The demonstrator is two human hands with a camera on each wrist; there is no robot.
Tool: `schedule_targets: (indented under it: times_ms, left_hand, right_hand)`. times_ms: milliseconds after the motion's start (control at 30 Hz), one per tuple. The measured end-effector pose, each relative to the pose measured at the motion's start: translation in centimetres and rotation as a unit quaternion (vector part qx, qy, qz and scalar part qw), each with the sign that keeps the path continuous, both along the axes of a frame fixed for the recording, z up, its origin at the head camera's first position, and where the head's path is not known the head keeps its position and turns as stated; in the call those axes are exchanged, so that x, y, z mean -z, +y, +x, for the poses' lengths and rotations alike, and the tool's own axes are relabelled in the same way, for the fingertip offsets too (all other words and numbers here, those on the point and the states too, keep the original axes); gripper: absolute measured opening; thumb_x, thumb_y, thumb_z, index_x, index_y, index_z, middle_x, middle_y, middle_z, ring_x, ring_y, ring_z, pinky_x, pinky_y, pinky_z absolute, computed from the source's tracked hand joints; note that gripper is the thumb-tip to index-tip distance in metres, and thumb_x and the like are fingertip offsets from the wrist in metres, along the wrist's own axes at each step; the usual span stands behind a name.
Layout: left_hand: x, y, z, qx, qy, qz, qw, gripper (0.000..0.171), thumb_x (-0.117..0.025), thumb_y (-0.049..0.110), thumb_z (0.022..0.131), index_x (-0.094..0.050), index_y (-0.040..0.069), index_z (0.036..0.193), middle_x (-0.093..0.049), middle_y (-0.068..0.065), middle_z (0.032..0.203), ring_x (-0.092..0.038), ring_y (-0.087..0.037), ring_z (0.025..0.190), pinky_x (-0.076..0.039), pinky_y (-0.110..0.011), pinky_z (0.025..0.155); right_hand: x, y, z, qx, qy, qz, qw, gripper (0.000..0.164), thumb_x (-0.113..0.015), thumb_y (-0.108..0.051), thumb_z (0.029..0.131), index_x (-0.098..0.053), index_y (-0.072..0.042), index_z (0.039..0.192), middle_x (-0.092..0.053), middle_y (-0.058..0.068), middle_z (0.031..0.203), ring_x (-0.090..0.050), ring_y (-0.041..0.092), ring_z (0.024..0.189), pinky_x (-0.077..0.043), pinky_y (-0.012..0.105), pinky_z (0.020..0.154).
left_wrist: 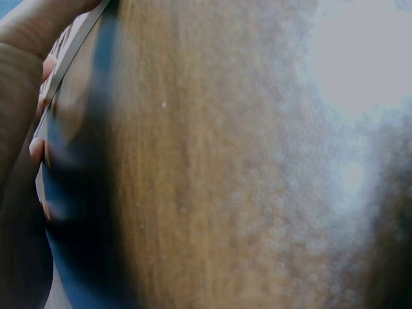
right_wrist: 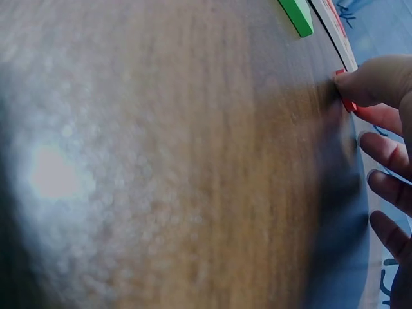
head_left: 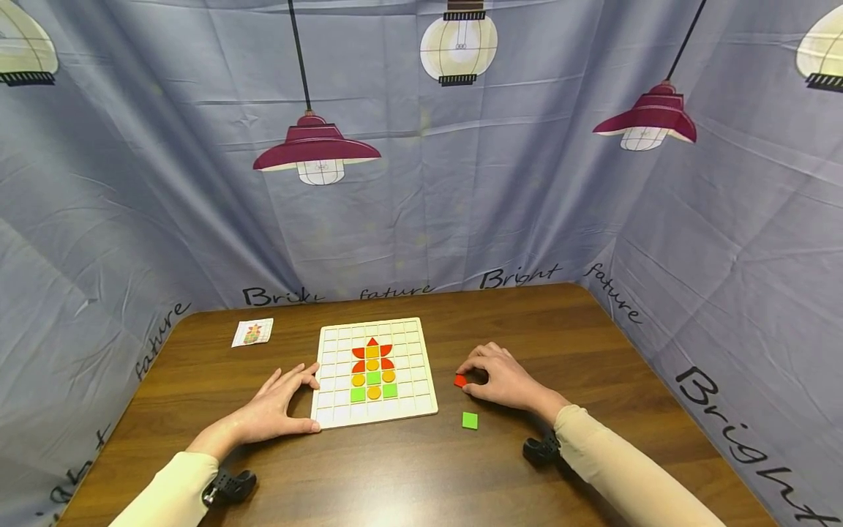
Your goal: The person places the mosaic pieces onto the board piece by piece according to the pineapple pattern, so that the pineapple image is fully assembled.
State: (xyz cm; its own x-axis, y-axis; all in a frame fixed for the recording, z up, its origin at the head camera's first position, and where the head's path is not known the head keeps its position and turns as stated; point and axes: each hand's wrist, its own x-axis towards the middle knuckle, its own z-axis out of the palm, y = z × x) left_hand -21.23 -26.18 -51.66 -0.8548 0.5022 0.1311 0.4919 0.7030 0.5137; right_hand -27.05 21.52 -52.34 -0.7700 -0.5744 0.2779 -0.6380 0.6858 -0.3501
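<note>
On the table lies a white gridded board (head_left: 336, 410) with a pattern of flat red, orange and green pieces in its middle. My left hand (head_left: 273, 410) is at the board's left side, thumb at the near corner and fingers spread along the edge. To the right of the board, my right hand (head_left: 503, 377) pinches a small red tile (head_left: 459, 380) between thumb and index finger; the tile is partly hidden by the fingers. The other right fingers are spread in the right wrist view. A green square tile (head_left: 470, 420) lies nearer to me.
A small printed card (head_left: 252, 332) with a similar coloured pattern lies at the back left of the brown wooden table (head_left: 369, 476). Behind the table hangs a grey-blue curtain (head_left: 408, 227) printed with lamps and lettering. Light glares off the table's near part.
</note>
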Motion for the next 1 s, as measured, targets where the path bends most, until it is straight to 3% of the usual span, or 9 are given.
schedule_targets:
  times_ms: [500,1000]
  left_hand:
    - [0.0,0.1,0.1,0.000,-0.002,0.001,1.0000,0.061,-0.083,0.054,0.080,-0.055,0.019,0.121,-0.037,-0.016,0.161,-0.028,-0.046,0.149,-0.006,-0.070,0.117]
    - [0.0,0.1,0.0,0.000,0.003,-0.003,1.0000,0.060,-0.082,0.056,0.080,-0.055,0.020,0.121,-0.038,-0.014,0.161,-0.028,-0.045,0.149,-0.006,-0.070,0.118]
  right_hand:
    - [0.1,0.0,0.1,0.014,0.003,0.002,1.000,0.025,-0.082,-0.038,0.084,-0.075,-0.029,0.106,-0.060,-0.017,0.100,-0.050,0.010,0.097,-0.041,0.037,0.085]
    - [0.1,-1.1,0.0,0.023,0.044,-0.001,0.999,0.023,-0.084,-0.038,0.081,-0.076,-0.027,0.099,-0.059,-0.017,0.090,-0.048,0.009,0.090,-0.040,0.033,0.079]
